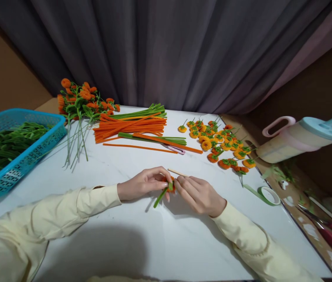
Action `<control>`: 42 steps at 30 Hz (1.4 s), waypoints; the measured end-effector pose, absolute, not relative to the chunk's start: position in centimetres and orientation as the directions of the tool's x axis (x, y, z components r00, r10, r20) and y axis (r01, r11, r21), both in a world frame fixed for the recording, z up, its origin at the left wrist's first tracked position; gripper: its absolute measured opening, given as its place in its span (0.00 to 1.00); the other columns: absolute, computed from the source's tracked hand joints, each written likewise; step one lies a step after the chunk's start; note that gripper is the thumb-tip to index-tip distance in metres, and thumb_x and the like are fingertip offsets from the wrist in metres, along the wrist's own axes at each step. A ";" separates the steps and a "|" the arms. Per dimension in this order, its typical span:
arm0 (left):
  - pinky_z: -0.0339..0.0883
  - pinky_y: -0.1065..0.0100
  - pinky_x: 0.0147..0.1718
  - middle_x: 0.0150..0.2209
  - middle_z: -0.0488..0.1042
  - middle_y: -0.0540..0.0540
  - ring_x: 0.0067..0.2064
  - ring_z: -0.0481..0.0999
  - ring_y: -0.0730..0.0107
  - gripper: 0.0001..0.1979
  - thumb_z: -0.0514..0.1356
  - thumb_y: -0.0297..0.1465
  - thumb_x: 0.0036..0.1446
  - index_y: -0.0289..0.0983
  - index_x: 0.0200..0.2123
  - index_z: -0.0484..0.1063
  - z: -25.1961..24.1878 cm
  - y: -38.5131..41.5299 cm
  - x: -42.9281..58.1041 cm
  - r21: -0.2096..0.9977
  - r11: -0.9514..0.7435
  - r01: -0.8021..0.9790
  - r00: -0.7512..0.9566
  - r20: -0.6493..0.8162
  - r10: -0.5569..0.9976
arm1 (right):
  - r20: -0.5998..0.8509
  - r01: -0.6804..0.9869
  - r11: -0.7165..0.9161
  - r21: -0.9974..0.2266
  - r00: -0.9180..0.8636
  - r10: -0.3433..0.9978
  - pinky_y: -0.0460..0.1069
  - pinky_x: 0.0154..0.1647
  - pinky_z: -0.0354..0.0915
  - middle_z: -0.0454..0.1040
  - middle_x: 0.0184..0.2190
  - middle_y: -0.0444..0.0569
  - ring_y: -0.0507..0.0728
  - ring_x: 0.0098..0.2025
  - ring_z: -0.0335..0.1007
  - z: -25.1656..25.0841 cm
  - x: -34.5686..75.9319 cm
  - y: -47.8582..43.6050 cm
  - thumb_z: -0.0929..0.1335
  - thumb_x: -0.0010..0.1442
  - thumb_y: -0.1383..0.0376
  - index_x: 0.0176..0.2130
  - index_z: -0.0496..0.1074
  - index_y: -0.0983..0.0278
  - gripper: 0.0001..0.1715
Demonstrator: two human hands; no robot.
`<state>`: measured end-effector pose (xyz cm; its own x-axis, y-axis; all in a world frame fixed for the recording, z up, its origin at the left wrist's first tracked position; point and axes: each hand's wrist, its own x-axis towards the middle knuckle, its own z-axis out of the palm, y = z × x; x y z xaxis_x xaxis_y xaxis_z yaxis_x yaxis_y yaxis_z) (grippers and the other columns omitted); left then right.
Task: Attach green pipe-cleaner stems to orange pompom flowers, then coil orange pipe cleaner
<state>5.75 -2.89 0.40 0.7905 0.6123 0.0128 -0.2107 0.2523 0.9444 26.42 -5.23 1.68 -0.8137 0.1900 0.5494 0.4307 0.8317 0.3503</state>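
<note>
Between my hands, over the white board, is a small orange pipe-cleaner flower [172, 189] with a green pipe-cleaner piece [160, 198] sticking out toward the lower left. My left hand [145, 184] pinches the flower from the left, thumb and fingers closed on it. My right hand [199, 194] is closed at the flower's right side, its fingertips touching or very near it. A thin pale wooden stick [177, 172] lies along the right fingers and appears held by them. The fingers hide much of the flower.
Orange pipe cleaners [130, 128] and green ones [148, 111] lie behind my hands. Finished-looking orange flowers [85, 94] and a blue basket [22, 164] of green leaves are left. Small yellow-orange flower heads [224, 145], green tape [268, 196], a tumbler [292, 143] and red-handled pliers [330, 239] are right.
</note>
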 end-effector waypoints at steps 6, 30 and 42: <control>0.66 0.69 0.37 0.34 0.71 0.47 0.35 0.73 0.72 0.03 0.53 0.27 0.59 0.35 0.37 0.65 1.0 -3.0 5.6 0.989 -0.099 -0.111 0.718 0.149 0.680 | 0.508 0.469 0.791 0.394 -0.828 0.238 0.49 0.25 0.62 0.71 0.27 0.55 0.55 0.27 0.67 3.0 25.7 -5.8 0.57 0.62 0.75 0.34 0.68 0.73 0.12; 0.62 0.65 0.40 0.34 0.68 0.46 0.38 0.67 0.68 0.08 0.47 0.27 0.64 0.36 0.34 0.64 5.6 -3.7 5.6 0.521 -0.726 0.448 0.561 0.468 0.682 | 0.645 0.795 0.578 0.182 -0.541 0.540 0.47 0.19 0.52 0.65 0.24 0.49 0.53 0.21 0.56 3.4 23.5 -6.6 0.56 0.50 0.80 0.38 0.65 0.71 0.17; 0.63 0.65 0.37 0.34 0.65 0.47 0.37 0.66 0.67 0.05 0.48 0.27 0.63 0.37 0.34 0.60 4.2 -2.7 8.1 0.648 -0.615 0.449 0.423 0.452 0.785 | 0.654 0.793 0.547 0.269 -0.567 0.501 0.47 0.18 0.52 0.65 0.23 0.49 0.54 0.20 0.55 3.6 23.5 -5.6 0.55 0.53 0.80 0.37 0.66 0.71 0.17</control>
